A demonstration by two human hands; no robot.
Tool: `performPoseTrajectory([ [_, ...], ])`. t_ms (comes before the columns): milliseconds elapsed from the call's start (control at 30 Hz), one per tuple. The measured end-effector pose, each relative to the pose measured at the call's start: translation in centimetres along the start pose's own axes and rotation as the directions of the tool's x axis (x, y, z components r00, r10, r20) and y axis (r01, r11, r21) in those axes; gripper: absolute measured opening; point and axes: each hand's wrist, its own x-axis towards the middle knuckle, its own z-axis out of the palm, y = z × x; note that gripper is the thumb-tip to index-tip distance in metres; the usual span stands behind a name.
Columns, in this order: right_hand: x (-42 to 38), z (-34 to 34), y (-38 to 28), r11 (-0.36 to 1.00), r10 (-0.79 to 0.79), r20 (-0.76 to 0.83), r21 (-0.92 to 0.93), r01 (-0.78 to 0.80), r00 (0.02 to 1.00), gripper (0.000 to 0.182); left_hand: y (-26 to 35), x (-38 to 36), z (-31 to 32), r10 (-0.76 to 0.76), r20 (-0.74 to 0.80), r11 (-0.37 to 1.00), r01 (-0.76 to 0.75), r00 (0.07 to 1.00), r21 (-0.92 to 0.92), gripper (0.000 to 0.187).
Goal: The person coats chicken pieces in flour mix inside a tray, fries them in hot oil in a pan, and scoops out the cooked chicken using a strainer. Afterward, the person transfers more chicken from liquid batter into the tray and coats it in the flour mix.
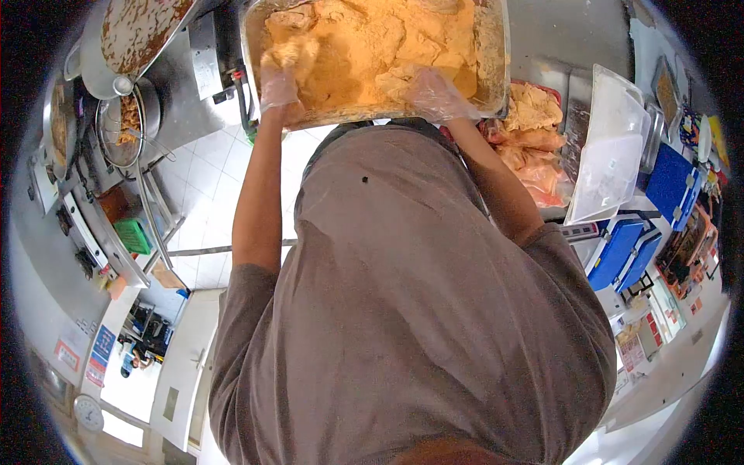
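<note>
A large metal tray [496,70] full of orange, flour-coated pieces [372,39] sits in front of my chest. Both my hands wear clear plastic gloves dusted with the coating. My left hand [279,89] is at the tray's near-left corner, closed over the rim, with a coated piece just beyond its fingers. My right hand [434,94] lies on the coated pieces just inside the near rim with its fingers bent. Whether it grips a piece is not clear. My brown shirt hides everything below the tray.
Raw marinated pieces [531,139] are piled to the right beside a white plastic lid [612,155]. Blue boxes [620,252] stand further right. At the left are a steel counter with a wire strainer [124,124] and a pan [139,31], over white floor tiles [209,163].
</note>
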Motion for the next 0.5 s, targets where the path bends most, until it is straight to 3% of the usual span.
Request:
performPoseTrajectory([
  [67,0.3,0.8,-0.3,0.983,0.081,-0.201,0.18,-0.044,0.976,0.029,-1.0,0.1,0.3,-0.28,0.001,0.884,0.258,0.96,-0.39,0.051],
  [133,1.8,1.6,0.2,0.993,-0.036,-0.099,0.106,0.047,0.994,0.027,3.1,2.4,-4.5,-0.466,0.182,0.686,0.483,0.866,-0.544,0.051],
  [167,2.6,1.9,0.3,0.993,-0.093,-0.045,0.072,0.096,0.995,0.027,1.5,2.4,-3.7,-0.359,0.207,0.853,0.41,0.91,-0.324,0.052],
  [200,3.2,1.6,-0.3,0.977,-0.14,-0.079,0.149,0.15,0.987,0.029,1.5,2.2,-3.6,-0.281,0.224,0.93,0.322,0.933,-0.179,0.051],
  [233,4.1,1.4,-1.2,0.953,-0.183,-0.116,0.224,0.205,0.976,0.032,1.6,1.9,-3.4,-0.204,0.253,0.975,0.219,0.946,-0.031,0.051],
  [300,5.8,1.4,-2.9,0.913,-0.206,-0.125,0.333,0.237,0.971,0.03,1.8,1.3,-2.9,-0.168,0.21,0.985,0.157,0.963,0.069,0.05],
  [367,7.0,1.2,-4.2,0.896,-0.175,-0.054,0.406,0.182,0.983,0.021,2.7,0.8,-2.5,-0.251,0.048,0.967,0.253,0.967,-0.035,0.051],
  [500,6.8,0.0,-4.8,0.913,-0.17,-0.135,0.352,0.207,0.976,0.014,4.3,0.6,-4.7,-0.294,0.056,0.934,0.299,0.954,-0.197,0.042],
])
